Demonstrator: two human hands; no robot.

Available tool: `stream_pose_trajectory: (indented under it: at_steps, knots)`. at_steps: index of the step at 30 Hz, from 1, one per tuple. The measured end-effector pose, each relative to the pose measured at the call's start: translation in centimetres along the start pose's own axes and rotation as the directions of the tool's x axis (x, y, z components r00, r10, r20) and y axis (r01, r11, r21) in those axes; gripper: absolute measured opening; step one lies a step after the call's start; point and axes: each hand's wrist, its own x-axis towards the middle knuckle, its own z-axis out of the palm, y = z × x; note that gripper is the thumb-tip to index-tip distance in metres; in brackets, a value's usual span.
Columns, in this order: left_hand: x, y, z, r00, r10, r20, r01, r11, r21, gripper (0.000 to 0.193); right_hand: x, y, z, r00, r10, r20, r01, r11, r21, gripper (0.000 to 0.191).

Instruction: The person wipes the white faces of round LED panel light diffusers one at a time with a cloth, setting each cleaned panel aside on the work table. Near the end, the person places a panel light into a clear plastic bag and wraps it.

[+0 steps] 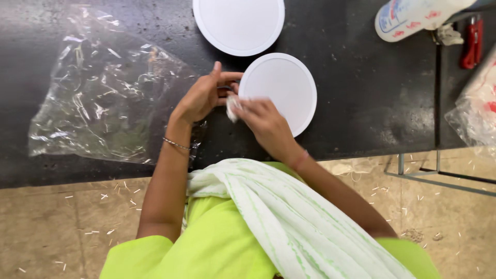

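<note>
A white round disc (281, 88) lies on the black table (372, 103) right in front of me. My left hand (204, 95) rests at the disc's left edge, its fingers pinching something small and dark there. My right hand (261, 119) lies over the disc's lower left rim and holds a small white crumpled wad (232, 107), blurred by motion. Both hands meet at that edge. A second white round disc (238, 23) sits farther back, apart from both hands.
A large crumpled clear plastic bag (103, 88) lies on the table to the left. A white bottle (413, 18) lies at the back right, beside a red tool (473, 44). Another plastic bag (478, 111) is at the right edge. Small chips litter the floor.
</note>
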Motion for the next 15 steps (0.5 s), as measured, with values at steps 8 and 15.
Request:
stream_pose_trajectory:
  at_steps: [8, 15]
  knots:
    - [-0.5, 0.2, 0.4, 0.998, 0.063, -0.019, -0.060, 0.993, 0.097, 0.081, -0.5, 9.3, -5.3, 0.929, 0.235, -0.285, -0.279, 0.952, -0.126, 0.033]
    - [-0.2, 0.2, 0.0, 0.997, 0.069, 0.021, -0.070, 0.995, 0.064, 0.083, -9.2, 1.6, -3.3, 0.963, 0.233, -0.134, -0.239, 0.971, -0.028, 0.037]
